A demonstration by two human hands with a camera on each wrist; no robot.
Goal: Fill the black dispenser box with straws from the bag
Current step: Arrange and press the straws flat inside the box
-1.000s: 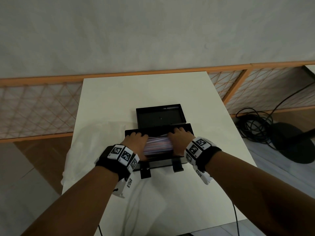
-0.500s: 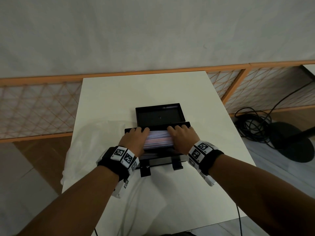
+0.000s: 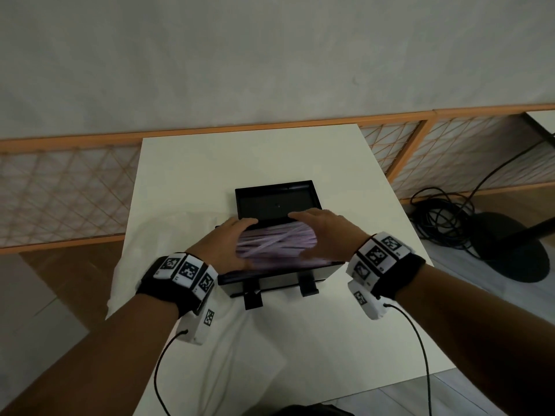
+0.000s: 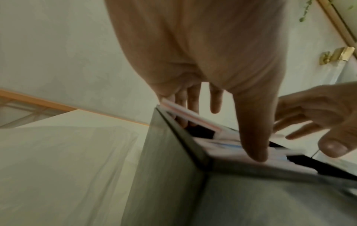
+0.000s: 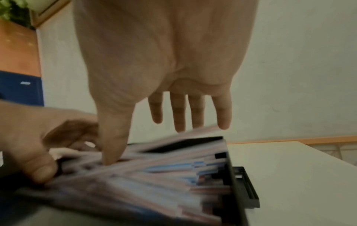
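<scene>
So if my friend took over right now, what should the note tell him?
Left hand: open, fingers straight, resting on the left end of the straws.
Right hand: open, thumb touching the straws, fingers spread above them.
Black dispenser box: on the white table, lid up; clear bag lies to its left.
Done: the pile is in the box.
Left: some straws lie crossed; level them, then shut the lid.

Plain indoor room, white table, bare plaster wall, orange lattice railing, coiled floor cables
</scene>
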